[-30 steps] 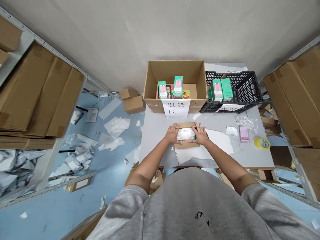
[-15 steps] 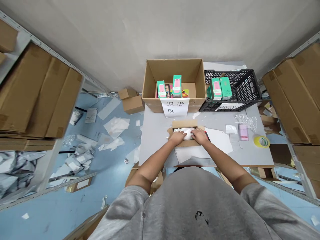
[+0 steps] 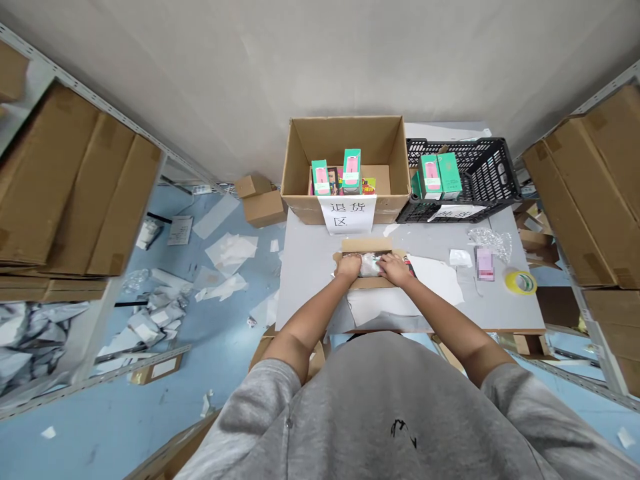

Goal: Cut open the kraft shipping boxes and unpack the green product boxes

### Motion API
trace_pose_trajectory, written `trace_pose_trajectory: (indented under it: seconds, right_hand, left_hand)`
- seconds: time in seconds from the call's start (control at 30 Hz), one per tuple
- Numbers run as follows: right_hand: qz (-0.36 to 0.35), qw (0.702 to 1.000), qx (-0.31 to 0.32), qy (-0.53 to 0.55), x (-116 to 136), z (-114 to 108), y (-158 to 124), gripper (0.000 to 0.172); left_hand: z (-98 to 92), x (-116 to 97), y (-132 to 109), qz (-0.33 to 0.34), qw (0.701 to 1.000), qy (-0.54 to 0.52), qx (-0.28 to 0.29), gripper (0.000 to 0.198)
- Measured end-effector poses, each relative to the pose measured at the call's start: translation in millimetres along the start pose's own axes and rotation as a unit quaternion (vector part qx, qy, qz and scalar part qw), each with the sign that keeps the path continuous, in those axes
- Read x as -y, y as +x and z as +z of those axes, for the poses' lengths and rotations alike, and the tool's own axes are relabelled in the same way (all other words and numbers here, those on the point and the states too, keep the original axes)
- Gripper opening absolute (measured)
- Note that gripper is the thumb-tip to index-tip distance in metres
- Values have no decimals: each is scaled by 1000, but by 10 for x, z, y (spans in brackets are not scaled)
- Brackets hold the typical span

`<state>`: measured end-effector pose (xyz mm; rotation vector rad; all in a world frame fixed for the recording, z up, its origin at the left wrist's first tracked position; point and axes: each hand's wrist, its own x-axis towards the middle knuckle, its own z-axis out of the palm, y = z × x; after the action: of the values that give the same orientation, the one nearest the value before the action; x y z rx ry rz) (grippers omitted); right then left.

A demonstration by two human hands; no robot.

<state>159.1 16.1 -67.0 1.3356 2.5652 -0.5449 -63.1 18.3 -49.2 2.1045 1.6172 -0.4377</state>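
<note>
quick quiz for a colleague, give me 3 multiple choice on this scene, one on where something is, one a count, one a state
1. Where is the tape roll?
A. On the floor
B. On the table
C. On a shelf

2. How many green boxes stand in the carton?
A. One
B. Three
C. Two

3. What state is the small box under the left hand and right hand in?
A. Open, with white wrap showing
B. Taped shut
C. Open, with nothing inside

1. B: the roll lies near the table's right edge.
2. C: two boxes show upright inside the carton.
3. A: the flaps are open and the wrap lies between the hands.
</note>
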Motion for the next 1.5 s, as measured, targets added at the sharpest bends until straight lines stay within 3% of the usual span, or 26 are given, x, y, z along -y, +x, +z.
trace_pose_trajectory:
  seconds: [0.2, 0.5, 0.7, 0.93, 1.2, 1.37, 1.5]
  right_hand:
    - [-8, 998, 49, -33, 59, -70, 185, 40]
    - [-9, 998, 52, -46, 17, -22, 213, 40]
    - [-48, 996, 52, -54, -72, 23, 253, 71]
    - [-45, 994, 69, -73, 36, 51, 365, 68]
    - [-26, 995, 53, -75, 98, 79, 342, 57]
    - [-69, 997, 22, -33, -36, -65, 237, 76]
    - [-85, 996, -20, 15, -95, -227, 83, 77]
  left_hand:
    - [61, -65, -113, 27, 999, -8, -26, 54]
    - [89, -159, 79, -46, 999, -7, -9, 36]
    - [123, -49, 64, -11, 999, 0, -31, 43]
    - [133, -71, 143, -10, 1000, 5, -15, 43]
    - [115, -59, 105, -25, 999, -9, -18, 40]
    - [81, -37, 64, -49, 999, -4, -23, 42]
    - [62, -57, 38, -72, 997, 4, -31, 44]
